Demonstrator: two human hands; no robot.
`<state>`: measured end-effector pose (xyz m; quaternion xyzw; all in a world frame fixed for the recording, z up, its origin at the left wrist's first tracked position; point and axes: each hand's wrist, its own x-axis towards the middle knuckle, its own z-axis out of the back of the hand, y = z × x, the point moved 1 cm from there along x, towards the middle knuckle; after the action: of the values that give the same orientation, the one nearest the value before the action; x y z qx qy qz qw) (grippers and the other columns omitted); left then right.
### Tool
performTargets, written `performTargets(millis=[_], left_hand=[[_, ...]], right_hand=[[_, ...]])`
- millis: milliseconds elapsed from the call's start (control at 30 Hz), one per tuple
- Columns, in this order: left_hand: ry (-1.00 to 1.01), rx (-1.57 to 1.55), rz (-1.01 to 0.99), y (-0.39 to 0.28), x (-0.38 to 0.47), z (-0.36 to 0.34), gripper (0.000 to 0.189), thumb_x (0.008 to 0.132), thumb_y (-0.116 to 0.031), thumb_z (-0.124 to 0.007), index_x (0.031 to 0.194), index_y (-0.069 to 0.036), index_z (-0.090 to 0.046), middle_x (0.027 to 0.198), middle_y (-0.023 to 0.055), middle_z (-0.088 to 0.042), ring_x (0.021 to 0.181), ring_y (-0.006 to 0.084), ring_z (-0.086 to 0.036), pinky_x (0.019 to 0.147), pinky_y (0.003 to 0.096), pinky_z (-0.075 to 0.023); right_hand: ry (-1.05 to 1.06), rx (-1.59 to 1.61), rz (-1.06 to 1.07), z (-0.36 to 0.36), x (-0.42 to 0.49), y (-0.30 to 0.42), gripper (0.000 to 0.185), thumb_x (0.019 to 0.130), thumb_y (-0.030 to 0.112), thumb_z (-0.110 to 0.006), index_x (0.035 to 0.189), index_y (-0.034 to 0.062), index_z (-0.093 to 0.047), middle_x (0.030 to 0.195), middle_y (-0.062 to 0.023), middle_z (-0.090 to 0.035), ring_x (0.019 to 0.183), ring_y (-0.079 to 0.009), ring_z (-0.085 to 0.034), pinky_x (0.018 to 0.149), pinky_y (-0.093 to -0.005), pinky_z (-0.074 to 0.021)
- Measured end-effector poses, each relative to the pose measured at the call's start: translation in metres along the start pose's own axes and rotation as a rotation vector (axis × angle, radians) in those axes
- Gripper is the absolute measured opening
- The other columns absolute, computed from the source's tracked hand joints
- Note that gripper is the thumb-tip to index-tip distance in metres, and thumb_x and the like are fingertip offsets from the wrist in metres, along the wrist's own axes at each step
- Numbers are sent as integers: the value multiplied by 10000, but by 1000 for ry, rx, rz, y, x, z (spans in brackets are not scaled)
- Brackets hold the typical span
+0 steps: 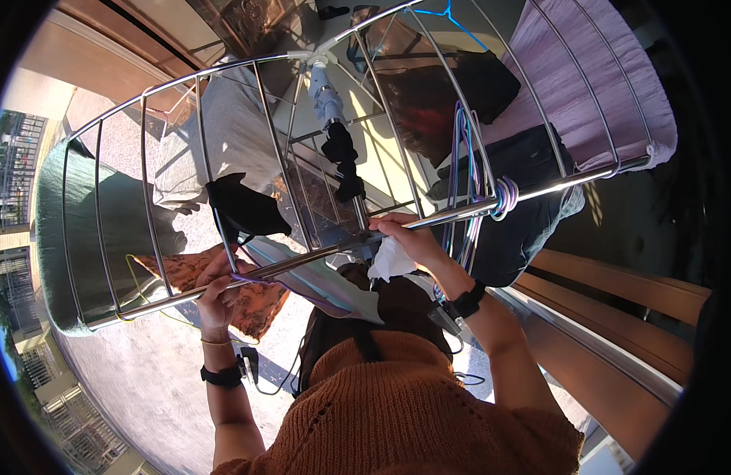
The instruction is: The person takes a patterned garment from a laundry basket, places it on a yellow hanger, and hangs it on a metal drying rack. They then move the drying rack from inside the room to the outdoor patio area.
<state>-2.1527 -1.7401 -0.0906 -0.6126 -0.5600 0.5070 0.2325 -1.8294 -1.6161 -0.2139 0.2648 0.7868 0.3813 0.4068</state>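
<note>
A metal drying rack (318, 254) with a long front rail and several crossbars spans the view before me. My left hand (216, 294) is around the front rail at its left part, fingers above and below it. Beside those fingers are a purple hanger hook (249, 278) and a small black garment (246, 206) draped on a crossbar. My right hand (408, 240) is at the rail's middle, thumb and forefinger against the metal. A crumpled white cloth (391, 260) is in its palm and hangs below. A pale, striped garment (318, 282) hangs under the rail between my hands.
Purple and blue hangers (467, 172) hang bunched right of my right hand. Around the rack hang a green towel (128, 219), grey cloth (223, 133), an orange patterned cloth (255, 312), dark garments (508, 225) and a lilac towel (585, 83). A wooden bench (615, 297) stands at right.
</note>
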Motion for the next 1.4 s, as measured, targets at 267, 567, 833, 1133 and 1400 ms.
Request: performTargets(millis=[267,567,833,1133,1400], left_hand=[[-26,-42,-39,3,-2,2,536,774,-75,-468,1264,112,-354,866,123,-577,391,-4,-242,343,129,-194],[66,-46,-51,1,1,10,500,765,-51,-446,1244,87,-407,903,124,-593,401,-6,-247,348,134,-183],[5,13,-81,8,0,20,490,770,-74,-439,1229,96,-418,944,131,-587,386,-4,-255,353,133,-220],[-11,-25,-19,3,-5,15,503,771,-50,-433,1252,91,-387,901,124,-594,389,-11,-243,339,131,-172],[36,-61,-20,-5,-8,4,490,756,-23,-425,1236,69,-432,922,134,-608,444,-16,-310,367,134,-173]], right_hand=[[43,156,1,-5,-9,-1,155,854,111,-548,933,4,-627,990,-67,-628,981,-126,-542,870,-245,-390],[9,-243,160,-17,-9,13,172,830,109,-556,945,4,-630,986,-74,-644,889,-120,-565,810,-244,-423],[-101,102,-9,-13,-13,-4,179,830,106,-551,941,0,-642,953,-78,-656,863,-133,-588,790,-248,-443],[-231,53,-97,-3,-5,-24,145,820,58,-545,909,-21,-629,965,-104,-649,899,-160,-595,813,-274,-451],[-43,-14,37,-14,-12,2,140,838,73,-533,906,-22,-610,987,-123,-627,852,-191,-610,647,-321,-547]])
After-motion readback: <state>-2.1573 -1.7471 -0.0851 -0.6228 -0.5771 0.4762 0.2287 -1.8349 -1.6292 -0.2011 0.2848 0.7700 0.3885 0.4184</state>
